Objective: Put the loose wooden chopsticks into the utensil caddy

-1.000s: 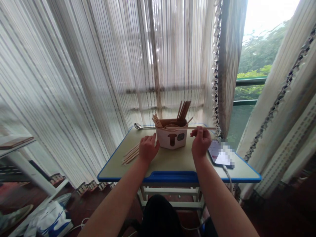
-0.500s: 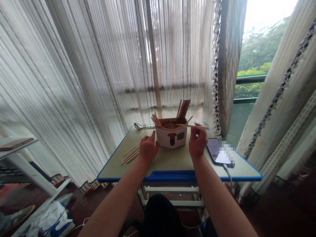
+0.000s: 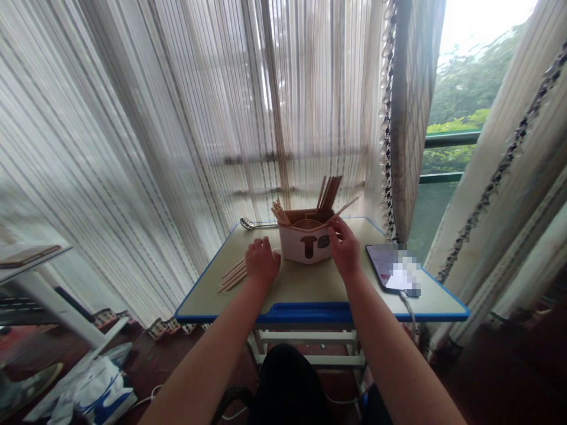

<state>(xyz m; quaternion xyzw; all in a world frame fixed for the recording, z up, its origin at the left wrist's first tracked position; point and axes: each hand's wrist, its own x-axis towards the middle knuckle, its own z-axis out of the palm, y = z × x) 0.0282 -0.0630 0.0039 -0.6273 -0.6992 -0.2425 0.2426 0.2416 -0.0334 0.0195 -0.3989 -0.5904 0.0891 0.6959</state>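
Note:
A white holder box (image 3: 307,243) with a brown mushroom print stands at the back of the small table (image 3: 310,289), with bundles of wooden chopsticks (image 3: 328,192) upright in its compartments. My right hand (image 3: 344,248) is at the box's right rim, fingers pinched on one chopstick (image 3: 344,208) that slants up to the right out of the box. My left hand (image 3: 261,261) rests curled on the table just left of the box, over the ends of several loose chopsticks (image 3: 233,275); nothing shows inside its fingers.
A metal spoon (image 3: 254,224) lies at the table's back left. A phone (image 3: 392,269) with a cable lies at the right. Curtains hang close behind the table. A white shelf (image 3: 39,277) and bags (image 3: 95,392) stand on the floor at left.
My right hand moved left to the box, tipping the chopstick from lying level across the box top to slanting down into it. My left hand slid slightly away from the box.

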